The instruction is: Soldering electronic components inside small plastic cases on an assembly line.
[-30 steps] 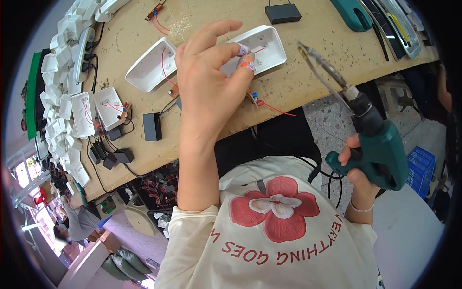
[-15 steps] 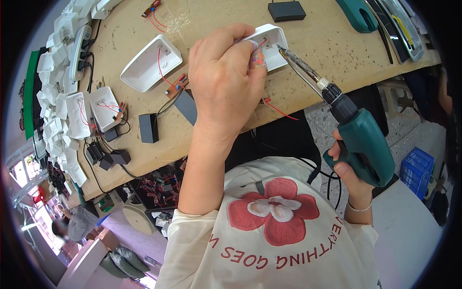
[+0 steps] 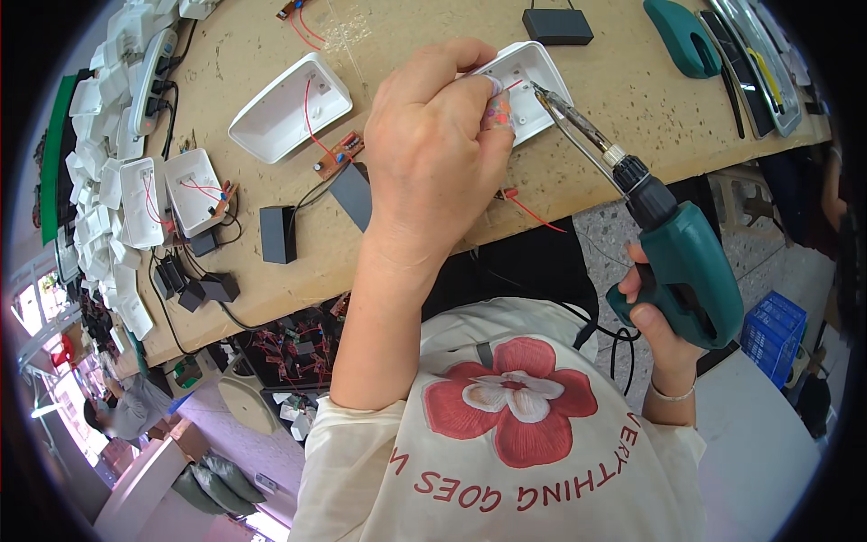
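My left hand [image 3: 442, 154] presses down on a white plastic housing [image 3: 533, 77] lying on the wooden workbench [image 3: 623, 117], its fingers pinching a small part at the housing's edge. My right hand [image 3: 655, 330] grips a green electric screwdriver [image 3: 682, 262]. The screwdriver's long bit [image 3: 569, 122] points up and left, with its tip touching the housing right beside my left fingertips. A red wire [image 3: 533, 212] trails out from under my left hand.
Another open white housing [image 3: 289, 108] with a red wire and a small circuit board [image 3: 339, 154] lies to the left. Black adapter blocks [image 3: 277, 233] and several white housings [image 3: 144, 199] crowd the left edge. A black box [image 3: 557, 25] and green tool [image 3: 682, 36] sit at the back.
My right hand has swung the screwdriver up and left until its bit tip reaches the housing. My left hand has shifted onto the housing's edge and closed its fingers there.
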{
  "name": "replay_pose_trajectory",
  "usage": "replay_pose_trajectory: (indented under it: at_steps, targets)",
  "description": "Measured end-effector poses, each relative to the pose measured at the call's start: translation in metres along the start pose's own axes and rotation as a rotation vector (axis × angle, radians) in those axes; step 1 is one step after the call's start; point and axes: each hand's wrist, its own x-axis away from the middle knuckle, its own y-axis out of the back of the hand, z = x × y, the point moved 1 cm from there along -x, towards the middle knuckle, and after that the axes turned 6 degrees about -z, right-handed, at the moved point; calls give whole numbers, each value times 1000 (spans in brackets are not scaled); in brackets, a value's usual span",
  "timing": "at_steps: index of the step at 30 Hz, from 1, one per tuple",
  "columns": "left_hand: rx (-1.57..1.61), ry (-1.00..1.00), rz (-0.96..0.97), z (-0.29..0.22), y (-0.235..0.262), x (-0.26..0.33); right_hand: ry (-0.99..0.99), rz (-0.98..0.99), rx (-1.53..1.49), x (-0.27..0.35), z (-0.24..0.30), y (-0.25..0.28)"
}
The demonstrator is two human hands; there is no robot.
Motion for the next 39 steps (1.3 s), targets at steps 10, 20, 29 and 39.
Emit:
replay_pose_trajectory:
  at_steps: [10, 20, 29, 39]
  targets:
    - [-58, -62, 9, -4, -5, -5, 54, 51, 35, -4, 0, 8]
    - [-64, -47, 53, -5, -5, -6, 53, 76, 69, -6, 1, 8]
    - [-73, -44, 66, -6, -5, -7, 17, 25, 61, -9, 10, 0]
    - [-66, -73, 56, -5, -6, -7, -127, -31, 114, -9, 19, -3]
